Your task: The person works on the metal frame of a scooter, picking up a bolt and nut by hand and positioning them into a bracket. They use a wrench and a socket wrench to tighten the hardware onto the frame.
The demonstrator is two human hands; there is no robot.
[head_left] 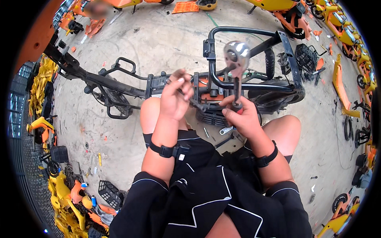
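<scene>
My right hand (243, 119) is closed round the red and black grip of a ratchet wrench (237, 59), whose round chrome head points up and away from me. My left hand (176, 95) is raised with its fingers curled in a loose pinch; what lies between them, if anything, is too small to name. Both hands are over the black frame of a stripped motorbike (154, 85), which stretches across in front of my knees. Black tubular rails (254, 85) rise beyond my right hand.
On the concrete floor between my legs lie a chrome socket (225, 131) and other small tools. A black crate (110, 194) lies at lower left by piled yellow and orange panels (65, 198). Orange and yellow bikes (345, 23) line the right side. A rear wheel (274, 93) sits at right.
</scene>
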